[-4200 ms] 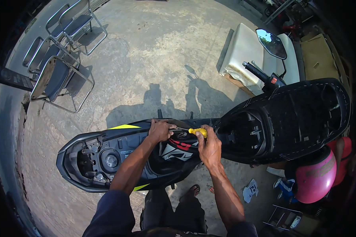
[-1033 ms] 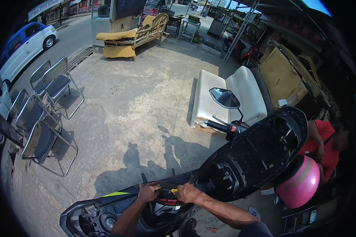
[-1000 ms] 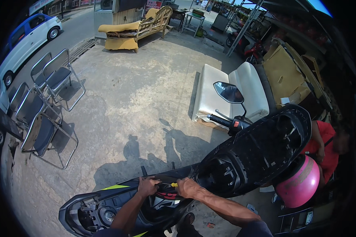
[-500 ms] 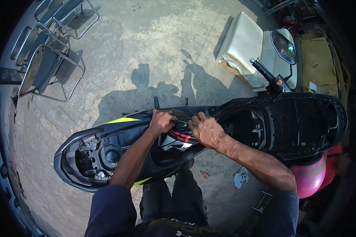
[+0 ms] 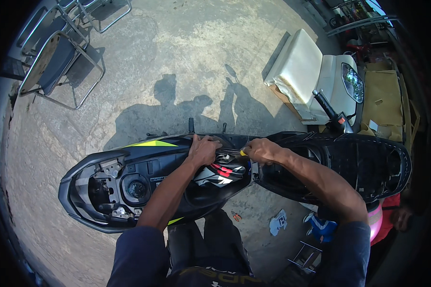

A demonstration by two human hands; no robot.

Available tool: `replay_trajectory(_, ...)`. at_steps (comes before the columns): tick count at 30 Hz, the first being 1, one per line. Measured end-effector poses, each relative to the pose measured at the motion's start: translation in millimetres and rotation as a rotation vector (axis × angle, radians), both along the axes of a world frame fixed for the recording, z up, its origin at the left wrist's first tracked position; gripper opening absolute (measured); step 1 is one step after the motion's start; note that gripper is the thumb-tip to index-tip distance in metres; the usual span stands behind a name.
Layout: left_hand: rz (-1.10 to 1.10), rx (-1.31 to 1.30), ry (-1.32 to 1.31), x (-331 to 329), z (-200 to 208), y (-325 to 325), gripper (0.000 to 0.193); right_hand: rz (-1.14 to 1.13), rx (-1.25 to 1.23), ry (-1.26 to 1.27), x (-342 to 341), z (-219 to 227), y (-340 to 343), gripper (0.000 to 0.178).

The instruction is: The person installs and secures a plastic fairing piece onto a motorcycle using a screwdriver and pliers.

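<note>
A black scooter (image 5: 163,160) with yellow-green trim lies crosswise before me, its seat (image 5: 368,162) raised to the right and showing the dark underside. My left hand (image 5: 205,150) is closed over the far rim of the open storage bay, fingers curled at the panel edge. Across the gap, my right hand (image 5: 263,151) grips what looks like a yellow-handled screwdriver (image 5: 243,153); its thin shaft seems to run toward the left hand, with the tip not distinguishable. Below both hands, a red, white and black bundle (image 5: 221,174) sits in the bay.
Orange-handled pliers (image 5: 236,216) and a pale cloth or bag (image 5: 278,222) lie on the concrete near my legs. A cream seat (image 5: 299,67) and cardboard (image 5: 383,95) stand far right, behind the handlebar mirror (image 5: 352,81). Metal chairs (image 5: 57,71) are far left. Someone in red (image 5: 388,217) is at right.
My right hand has moved a little right and the yellow handle shows more plainly. More of the bundle is visible. The view has shifted, and the person in red shows more at right.
</note>
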State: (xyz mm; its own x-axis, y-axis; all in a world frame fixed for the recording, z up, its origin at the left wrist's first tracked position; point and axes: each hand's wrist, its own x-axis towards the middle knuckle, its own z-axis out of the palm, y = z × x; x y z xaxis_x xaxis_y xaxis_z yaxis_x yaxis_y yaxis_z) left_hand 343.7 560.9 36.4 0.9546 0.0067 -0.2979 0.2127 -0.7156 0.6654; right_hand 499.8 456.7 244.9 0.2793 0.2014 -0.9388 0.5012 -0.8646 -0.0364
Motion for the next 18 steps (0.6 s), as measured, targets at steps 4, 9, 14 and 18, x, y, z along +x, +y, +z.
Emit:
replay_trajectory(4, -0.068, -0.049, 0.068, 5, 5, 1, 0.043, 0.912, 0.311, -0.325, -15, 1, -31, 0.039)
replay_trajectory(9, -0.052, -0.077, 0.027, -1, -13, 4, 0.041, 0.355, 0.178, -0.149, -20, 10, -12, 0.030)
replay_trajectory(14, -0.093, -0.024, 0.079, 6, -9, 0, 0.045, 0.988, 0.302, -0.429, -36, -10, -36, 0.029)
replay_trajectory(18, -0.062, -0.036, 0.073, 7, -8, 2, 0.044, 0.507, 0.320, -0.325, -18, 14, -17, 0.037)
